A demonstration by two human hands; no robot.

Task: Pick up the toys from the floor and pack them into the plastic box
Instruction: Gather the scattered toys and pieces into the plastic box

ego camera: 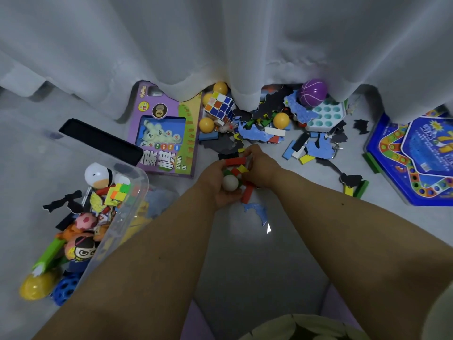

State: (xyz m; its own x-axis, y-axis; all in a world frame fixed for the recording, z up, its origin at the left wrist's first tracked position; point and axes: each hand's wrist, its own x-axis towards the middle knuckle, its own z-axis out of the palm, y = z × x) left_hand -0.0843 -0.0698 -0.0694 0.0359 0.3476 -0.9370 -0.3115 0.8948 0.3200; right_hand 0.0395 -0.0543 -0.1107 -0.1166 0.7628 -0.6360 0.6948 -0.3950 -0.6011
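Both hands meet over the floor, a little past the clear plastic box. The left hand is cupped round a white ball and some colored blocks. The right hand curls its fingers over a red block on top of that bunch. The fingers hide most of the blocks, so I cannot count them. The box is partly full of toys, and the left arm covers its near side. Beyond the box lie more blocks, yellow balls and a puzzle cube. A white curtain hangs over the far toys and hides some.
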